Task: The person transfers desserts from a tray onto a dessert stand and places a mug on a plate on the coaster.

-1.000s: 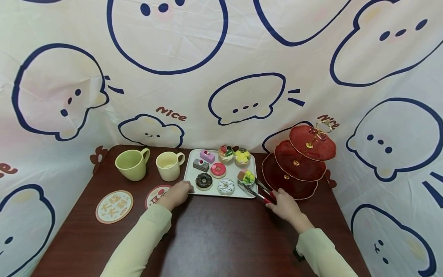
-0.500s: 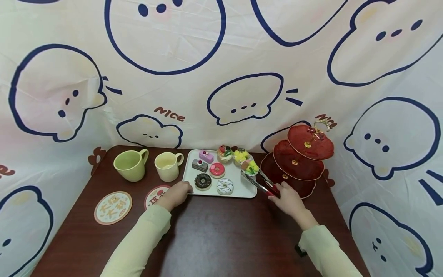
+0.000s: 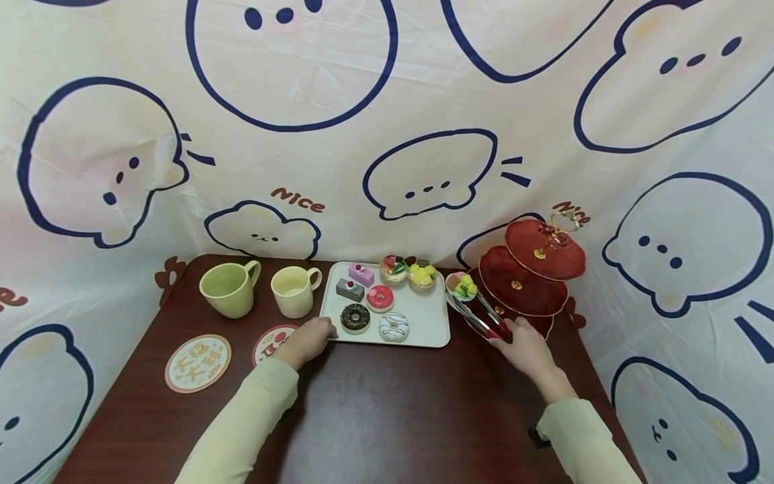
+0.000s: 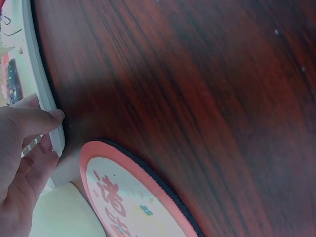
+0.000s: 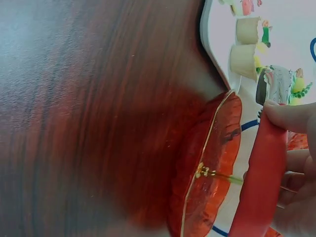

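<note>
My left hand (image 3: 307, 341) pinches the near left corner of a white tray (image 3: 432, 329); in the left wrist view the thumb lies on the tray rim (image 4: 39, 69), fingers beneath. In my right hand (image 3: 527, 355) are food tongs (image 3: 468, 316) with red handles (image 5: 261, 170). Between the tongs' tips is a small cupcake (image 3: 462, 287) with yellow topping, between the tray's right edge and the red three-tier stand (image 3: 525, 289). On the tray sit a black donut (image 3: 355, 318), a white donut (image 3: 394, 327), a pink donut (image 3: 380, 298), two cake slices (image 3: 361, 273) and two cupcakes (image 3: 422, 275).
A green mug (image 3: 228, 289) and a cream mug (image 3: 294, 292) stand left of the tray. Two round coasters (image 3: 198, 364) lie in front of them, one partly behind the left hand. A printed cloth (image 3: 423, 175) hangs behind the dark wooden table (image 3: 393, 410).
The right hand has moved right with the tongs, lifting the cupcake off the tray and carrying it past the tray's right edge toward the stand. My left hand stays at the tray corner.
</note>
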